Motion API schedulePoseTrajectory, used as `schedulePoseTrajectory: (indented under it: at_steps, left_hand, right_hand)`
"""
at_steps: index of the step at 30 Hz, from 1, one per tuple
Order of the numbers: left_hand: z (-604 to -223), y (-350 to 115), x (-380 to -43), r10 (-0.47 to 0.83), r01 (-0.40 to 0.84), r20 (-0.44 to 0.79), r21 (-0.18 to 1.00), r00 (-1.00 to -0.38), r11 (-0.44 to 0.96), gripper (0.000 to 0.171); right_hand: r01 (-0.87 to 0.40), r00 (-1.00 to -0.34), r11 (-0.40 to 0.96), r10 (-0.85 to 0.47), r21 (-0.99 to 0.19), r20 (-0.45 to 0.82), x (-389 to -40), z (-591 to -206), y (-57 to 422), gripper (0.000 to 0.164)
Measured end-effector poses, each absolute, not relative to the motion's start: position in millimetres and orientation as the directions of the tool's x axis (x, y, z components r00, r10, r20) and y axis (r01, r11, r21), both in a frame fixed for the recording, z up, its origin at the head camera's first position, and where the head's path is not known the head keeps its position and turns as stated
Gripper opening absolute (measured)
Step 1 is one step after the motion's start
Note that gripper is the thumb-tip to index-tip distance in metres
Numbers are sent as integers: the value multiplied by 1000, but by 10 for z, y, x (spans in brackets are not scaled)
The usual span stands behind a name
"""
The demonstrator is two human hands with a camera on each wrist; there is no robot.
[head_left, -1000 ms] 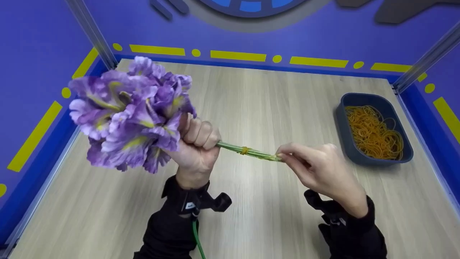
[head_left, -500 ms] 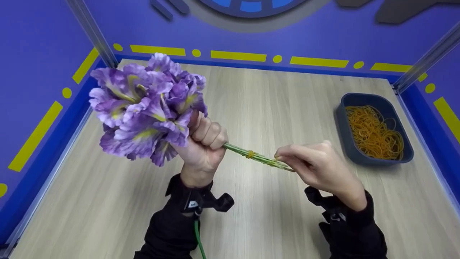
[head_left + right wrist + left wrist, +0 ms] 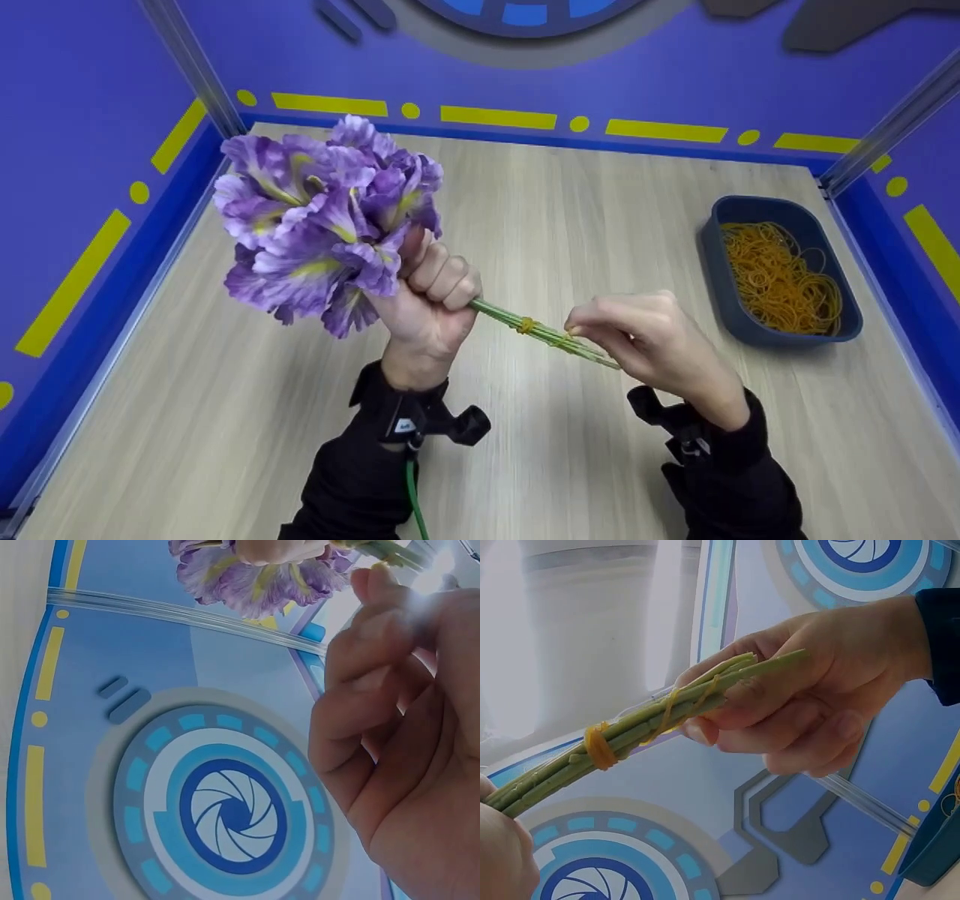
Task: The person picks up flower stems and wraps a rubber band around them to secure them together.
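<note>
Purple iris-like flowers [image 3: 322,217] form a bunch on the left of the head view. My left hand [image 3: 431,307] grips their green stems [image 3: 499,313] just below the blooms, and the cut ends point right. Round the stems a rubber band [image 3: 600,746] is wound tight in a thick ring. Nearer the ends, a looser yellow strand [image 3: 669,712] of band crosses the stems slantwise, seen in the left wrist view. My right hand [image 3: 652,337] pinches this band beside the stems with thumb and forefinger. In the right wrist view its other fingers are curled.
A dark blue-grey bin [image 3: 724,300] on the right of the wooden table [image 3: 517,465] holds a heap of rubber bands [image 3: 780,277]. Blue panels [image 3: 525,82] with yellow marks enclose the back and sides. A green cable [image 3: 414,495] runs from my left wrist.
The flowers and left hand have moved right. The stem ends, at my right fingertips earlier, now pass below them. The right hand has shifted slightly left and up along the stems.
</note>
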State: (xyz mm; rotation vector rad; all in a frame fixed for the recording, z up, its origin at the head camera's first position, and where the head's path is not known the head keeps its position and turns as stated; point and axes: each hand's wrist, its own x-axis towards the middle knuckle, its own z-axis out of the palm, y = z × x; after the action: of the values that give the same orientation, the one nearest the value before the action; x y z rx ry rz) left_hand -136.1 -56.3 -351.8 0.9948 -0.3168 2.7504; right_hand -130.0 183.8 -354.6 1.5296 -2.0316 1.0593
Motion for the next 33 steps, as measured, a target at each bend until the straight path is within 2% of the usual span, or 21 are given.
schedulePoseTrajectory:
  at_steps: [12, 19, 27, 33]
  left_hand:
    - [-3555, -610, -1389, 165, -285, 632, -92, -757, -954, 44]
    - [-3524, -638, -1351, 221, -272, 622, 15, -751, -962, 45]
    - [-3488, -559, -1286, 205, -201, 591, 73, -780, -977, 53]
    - [-3515, -455, -1277, 192, -190, 566, 62, -802, -980, 45]
  right_hand:
    - [-928, -298, 15, -629, -372, 718, -1313, -3515, 1791, 12]
    - [-899, -296, -58, -652, -435, 698, -1253, -3470, 1838, 13]
    - [-865, -346, -42, -673, -500, 654, -1334, -3606, 1730, 13]
    - [-861, -363, -54, -632, -506, 685, -1348, -3660, 1663, 15]
